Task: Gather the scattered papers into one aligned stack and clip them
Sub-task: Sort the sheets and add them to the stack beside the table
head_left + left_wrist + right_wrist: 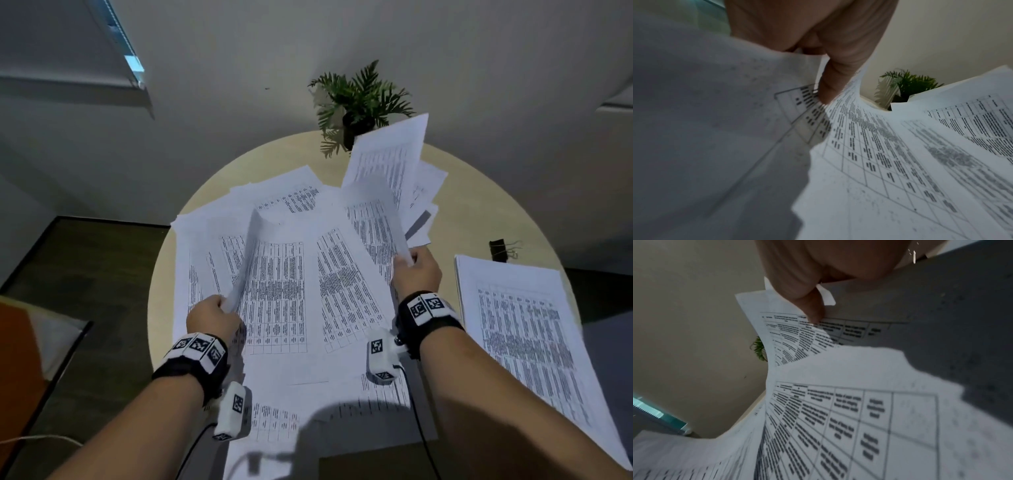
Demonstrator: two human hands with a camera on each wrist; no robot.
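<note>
We see the left hand pinching the lifted edge of the white printed table sheets, and the right hand gripping their opposite edge; between them the loose papers sag over the round beige table. At right lies a separate neat paper stack, a black binder clip just beyond it, a potted green fern at the far rim
</note>
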